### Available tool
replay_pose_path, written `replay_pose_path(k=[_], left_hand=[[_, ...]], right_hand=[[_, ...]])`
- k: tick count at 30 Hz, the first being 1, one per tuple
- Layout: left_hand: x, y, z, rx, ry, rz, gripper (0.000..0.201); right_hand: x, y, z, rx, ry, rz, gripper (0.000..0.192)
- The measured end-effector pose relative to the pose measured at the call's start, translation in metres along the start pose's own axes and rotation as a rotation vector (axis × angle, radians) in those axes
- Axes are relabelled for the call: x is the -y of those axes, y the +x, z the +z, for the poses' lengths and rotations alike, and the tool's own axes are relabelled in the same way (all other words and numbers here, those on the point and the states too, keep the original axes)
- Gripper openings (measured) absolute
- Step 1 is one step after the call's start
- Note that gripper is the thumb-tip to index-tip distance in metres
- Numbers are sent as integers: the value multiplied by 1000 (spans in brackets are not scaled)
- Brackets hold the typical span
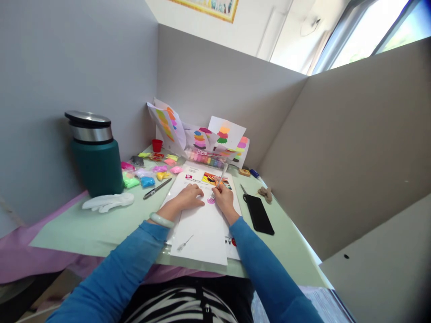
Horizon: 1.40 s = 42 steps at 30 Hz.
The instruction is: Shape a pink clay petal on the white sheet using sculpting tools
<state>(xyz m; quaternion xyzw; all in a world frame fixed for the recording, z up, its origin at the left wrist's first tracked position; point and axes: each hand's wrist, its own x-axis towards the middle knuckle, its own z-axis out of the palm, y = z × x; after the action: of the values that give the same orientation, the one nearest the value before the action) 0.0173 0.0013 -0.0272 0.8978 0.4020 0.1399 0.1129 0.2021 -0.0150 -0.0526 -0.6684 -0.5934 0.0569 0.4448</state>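
Observation:
My right hand [224, 199] grips a pale, see-through fork [222, 174], its tines pointing down and to the left. Those tines rest on or just over a small pink-purple patch [211, 201], perhaps modelling clay, on a white sheet of paper [202, 229]. To the left, my left hand [190, 196] lies palm down on the same sheet, fingers apart, holding nothing. A small drawing of a broom [185, 243] shows near the sheet's lower left corner. Under the sheet is a printed page [193, 172] with a colourful picture.
A green flask [97, 166] and white gloves [108, 202] stand left, beside a pen [157, 189]. Several coloured clay packets [147, 181] and a red cup [156, 145] lie behind. A black phone [258, 214] and brown lump [266, 194] are right. Grey partitions [222, 76] enclose the table.

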Motion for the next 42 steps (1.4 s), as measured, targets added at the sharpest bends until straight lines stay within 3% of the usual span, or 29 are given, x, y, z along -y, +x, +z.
replay_pose_path(k=[11,18,27,42], left_hand=[[2,1,2,3,-13,-11,37],[2,1,1,5,-14,-3,36],[1,1,1,2,-9,-12,35],[1,1,1,9,9,-11,37]], right_hand=[[1,-3,-7,-62,-35,46,18],[1,-5,-16,-233,72,76,25],[4,-9,-9,-81,78,-21,21],[4,-12,-4,-16,-168,-29,18]])
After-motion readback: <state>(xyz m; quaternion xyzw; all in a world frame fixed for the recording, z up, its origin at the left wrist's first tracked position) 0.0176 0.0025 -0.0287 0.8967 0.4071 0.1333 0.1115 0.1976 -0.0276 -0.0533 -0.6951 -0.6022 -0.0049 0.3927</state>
